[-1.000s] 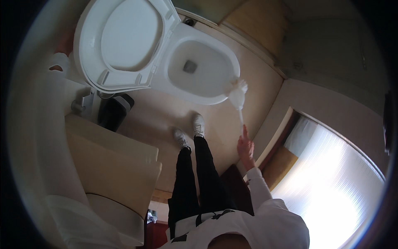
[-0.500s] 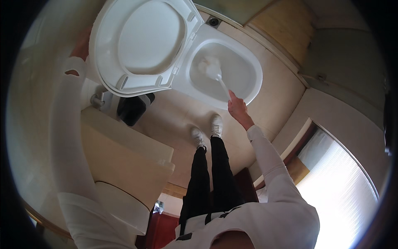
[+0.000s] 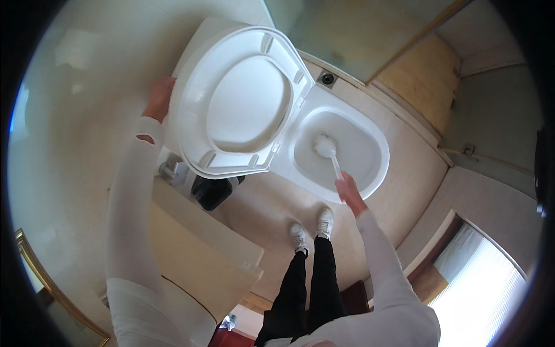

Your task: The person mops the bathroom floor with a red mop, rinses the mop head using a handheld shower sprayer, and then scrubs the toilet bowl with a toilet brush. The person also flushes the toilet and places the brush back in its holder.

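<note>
White toilet brush (image 3: 325,146) in bowl (image 3: 370,151), right hand (image 3: 349,191) gripping; left hand (image 3: 158,98) on lid (image 3: 237,110)

Right hand (image 3: 348,191) holds brush (image 3: 325,147) inside toilet bowl (image 3: 370,151).

- The left hand (image 3: 158,98) reaches behind the raised toilet lid (image 3: 237,110); its fingers are hidden by the lid's edge, so its hold cannot be made out.
- The right hand (image 3: 350,194) covers the upper end of the toilet brush (image 3: 325,147) handle; the fingers are blurred.
- The brush bristles are a white blur against the bowl (image 3: 370,150).
- The small dark bin (image 3: 211,191) is partly hidden under the lid's lower rim.
- The chrome fitting (image 3: 170,172) beside it is half covered by the left sleeve.
- The floor drain (image 3: 327,78) is too small to tell any detail.
- The person's torso is cut off at the lower edge.
</note>
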Demonstrator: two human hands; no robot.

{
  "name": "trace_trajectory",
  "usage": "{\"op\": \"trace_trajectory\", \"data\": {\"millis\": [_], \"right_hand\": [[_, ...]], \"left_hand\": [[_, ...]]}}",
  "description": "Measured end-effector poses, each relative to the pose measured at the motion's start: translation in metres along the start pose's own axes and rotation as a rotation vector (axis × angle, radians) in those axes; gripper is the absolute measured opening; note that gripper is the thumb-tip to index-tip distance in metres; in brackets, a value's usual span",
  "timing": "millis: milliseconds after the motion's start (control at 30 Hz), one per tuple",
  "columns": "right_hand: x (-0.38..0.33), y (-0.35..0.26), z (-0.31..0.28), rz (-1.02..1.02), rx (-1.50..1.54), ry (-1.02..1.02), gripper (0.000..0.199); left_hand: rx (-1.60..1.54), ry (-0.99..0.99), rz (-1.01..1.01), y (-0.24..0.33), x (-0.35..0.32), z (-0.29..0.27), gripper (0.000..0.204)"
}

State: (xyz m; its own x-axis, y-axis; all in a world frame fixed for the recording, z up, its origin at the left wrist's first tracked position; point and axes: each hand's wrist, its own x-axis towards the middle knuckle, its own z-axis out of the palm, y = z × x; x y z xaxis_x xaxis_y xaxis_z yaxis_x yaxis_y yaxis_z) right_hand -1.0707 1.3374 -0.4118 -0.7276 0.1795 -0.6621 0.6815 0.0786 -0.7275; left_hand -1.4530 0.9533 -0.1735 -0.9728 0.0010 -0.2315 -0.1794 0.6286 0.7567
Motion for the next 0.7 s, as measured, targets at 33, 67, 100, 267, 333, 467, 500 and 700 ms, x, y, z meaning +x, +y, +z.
{"op": "trace_trajectory", "data": {"millis": [33,67,100,267,333,467,500,700], "right_hand": [[-0.029,-0.005,-0.003,0.0,-0.063,0.071,0.034],[-0.048,-0.017,-0.005,0.08,-0.106,0.121,0.041],[-0.054,-0.034,-0.005,-0.058,-0.095,0.156,0.043],[-0.061,-0.141,0.002,0.001,0.289,-0.03,0.047],[-0.065,-0.174,0.023,-0.082,0.273,-0.062,0.048],[-0.098,-0.204,0.065,-0.481,0.261,0.192,0.05],[-0.108,-0.209,0.071,-0.62,0.199,0.263,0.051],[-0.19,-0.244,0.099,-0.704,0.223,-0.048,0.057]], "left_hand": [[0.199,-0.006,0.133,0.007,-0.003,0.002,0.021],[0.316,0.017,0.134,0.014,-0.006,0.003,0.02],[0.261,0.021,0.125,0.02,-0.009,0.003,0.02],[-0.022,0.09,-0.117,0.012,-0.008,0.006,0.025],[0.174,0.052,0.042,-0.004,0.004,0.002,0.027],[0.363,-0.048,0.306,-0.03,0.03,-0.004,0.029],[0.304,-0.073,0.247,-0.031,0.032,-0.006,0.03],[-0.188,-0.189,-0.268,-0.006,0.002,-0.013,0.037]]}}
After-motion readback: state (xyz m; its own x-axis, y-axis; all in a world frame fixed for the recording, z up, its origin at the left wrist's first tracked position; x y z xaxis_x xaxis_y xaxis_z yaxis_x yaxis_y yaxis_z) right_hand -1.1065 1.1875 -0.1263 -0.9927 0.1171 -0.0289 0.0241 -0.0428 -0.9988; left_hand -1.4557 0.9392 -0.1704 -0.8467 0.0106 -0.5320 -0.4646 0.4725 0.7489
